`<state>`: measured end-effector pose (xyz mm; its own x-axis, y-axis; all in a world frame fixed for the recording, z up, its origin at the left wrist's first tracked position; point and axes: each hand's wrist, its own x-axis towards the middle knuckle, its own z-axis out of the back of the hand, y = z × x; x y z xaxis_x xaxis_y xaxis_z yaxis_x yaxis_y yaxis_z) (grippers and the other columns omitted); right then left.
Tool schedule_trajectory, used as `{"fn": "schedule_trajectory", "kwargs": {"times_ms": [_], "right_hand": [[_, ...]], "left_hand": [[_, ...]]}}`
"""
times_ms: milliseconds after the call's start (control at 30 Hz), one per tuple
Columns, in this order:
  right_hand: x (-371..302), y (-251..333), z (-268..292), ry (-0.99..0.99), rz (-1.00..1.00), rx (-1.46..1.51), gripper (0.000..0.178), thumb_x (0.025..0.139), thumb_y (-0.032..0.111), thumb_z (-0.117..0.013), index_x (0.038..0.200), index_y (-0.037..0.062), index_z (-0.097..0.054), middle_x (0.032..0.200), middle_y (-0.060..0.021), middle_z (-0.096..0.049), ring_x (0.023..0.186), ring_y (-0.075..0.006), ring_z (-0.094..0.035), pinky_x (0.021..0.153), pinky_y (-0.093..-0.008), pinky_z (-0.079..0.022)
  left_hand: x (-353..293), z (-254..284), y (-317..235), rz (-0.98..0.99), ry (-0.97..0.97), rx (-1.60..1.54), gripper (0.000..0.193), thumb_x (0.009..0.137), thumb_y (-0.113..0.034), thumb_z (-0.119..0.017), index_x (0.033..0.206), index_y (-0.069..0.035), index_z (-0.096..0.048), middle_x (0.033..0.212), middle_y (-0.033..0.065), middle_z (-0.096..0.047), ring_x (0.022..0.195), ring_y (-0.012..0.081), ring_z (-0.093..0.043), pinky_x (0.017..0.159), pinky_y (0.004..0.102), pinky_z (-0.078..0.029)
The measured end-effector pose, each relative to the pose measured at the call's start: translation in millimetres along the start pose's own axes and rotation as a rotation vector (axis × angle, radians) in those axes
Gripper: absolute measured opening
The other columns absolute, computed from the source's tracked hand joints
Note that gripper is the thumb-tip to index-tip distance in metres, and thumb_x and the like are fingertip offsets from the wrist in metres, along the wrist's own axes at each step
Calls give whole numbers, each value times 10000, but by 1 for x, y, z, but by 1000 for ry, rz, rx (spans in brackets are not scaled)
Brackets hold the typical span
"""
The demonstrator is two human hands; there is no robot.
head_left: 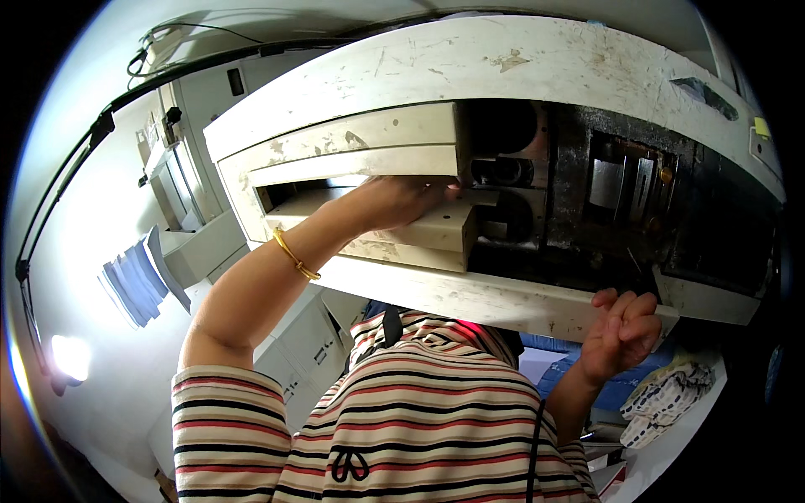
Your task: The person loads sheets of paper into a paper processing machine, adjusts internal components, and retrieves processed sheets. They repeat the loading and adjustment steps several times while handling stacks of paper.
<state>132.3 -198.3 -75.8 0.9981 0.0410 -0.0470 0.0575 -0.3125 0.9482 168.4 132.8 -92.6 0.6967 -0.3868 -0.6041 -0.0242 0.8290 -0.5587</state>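
A large scuffed cream-white machine casing [402, 63] stretches across the view in front of me, with a dark, grimy cavity [604, 218] on its right side. My left hand [411, 203] reaches into the long slot between two cream panels [394, 162]. Its fingers are blurred and partly hidden there, close to the panels' right ends. At the casing's near edge, toward the right, my right hand [622, 331] has its fingers curled in. Whatever they may hold does not show. A thin rod [634, 258] stands just beyond them. Inside the cavity sits a shiny metal plate [605, 183].
Blue-grey folded cloths [138, 281] hang at the left, near a bright lamp [70, 357]. A black jointed arm [63, 189] curves along the far left. Patterned cloth [667, 407] lies at lower right beside blue fabric [604, 381]. White drawers [306, 356] stand below the casing.
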Motion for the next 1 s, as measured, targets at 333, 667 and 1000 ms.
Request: {"fn": "schedule_trajectory", "kwargs": {"times_ms": [333,667,1000], "right_hand": [[1,0,0,-24,-4,0,171,777,-12,-538,807,117,-430,776,-13,-342,631,-95,-350,690,-366,-485],[-1,-3,2,-49,-9,32,207,803,125,-677,809,123,-470,760,1,-374,610,-76,-376,665,-385,-535],[-2,-3,4,-54,-30,29,201,803,123,-676,817,123,-475,767,0,-367,613,-81,-376,670,-387,-534]], "left_hand": [[17,4,-14,139,68,195,293,913,-270,-447,1074,-89,-611,1070,139,-628,995,308,-584,863,386,-460],[0,-10,10,-85,-50,414,241,906,-227,-490,1007,-60,-631,971,157,-639,946,331,-585,860,410,-449],[8,-1,7,-19,15,120,262,902,-257,-481,1034,-88,-631,1029,132,-639,952,324,-583,879,407,-441]]}}
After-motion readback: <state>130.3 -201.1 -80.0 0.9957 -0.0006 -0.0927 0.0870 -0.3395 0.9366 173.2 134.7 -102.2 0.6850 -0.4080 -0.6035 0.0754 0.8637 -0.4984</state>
